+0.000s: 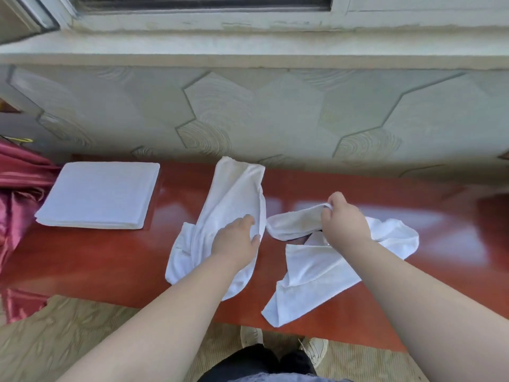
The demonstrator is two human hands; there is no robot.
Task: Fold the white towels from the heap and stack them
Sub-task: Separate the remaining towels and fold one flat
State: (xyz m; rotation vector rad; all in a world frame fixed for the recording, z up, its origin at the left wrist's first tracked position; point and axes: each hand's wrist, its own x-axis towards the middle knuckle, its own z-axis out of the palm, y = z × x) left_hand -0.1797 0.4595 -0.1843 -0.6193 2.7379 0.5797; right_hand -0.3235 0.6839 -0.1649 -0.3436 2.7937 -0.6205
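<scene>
A neat stack of folded white towels (99, 194) lies at the left end of the red-brown table (454, 244). In the middle a loose white towel (231, 194) stretches from the far edge toward me; my left hand (237, 241) rests on its lower part, fingers fairly straight, thumb beside the cloth. To the right lies a second crumpled white towel (311, 274), reaching over the table's near edge. My right hand (344, 219) pinches a raised fold of this towel and holds it above the table.
A pink-red satin curtain (16, 188) hangs against the table's left end. The patterned wall (275, 114) runs right behind the table. My shoes (314, 348) stand on the beige carpet below the near edge.
</scene>
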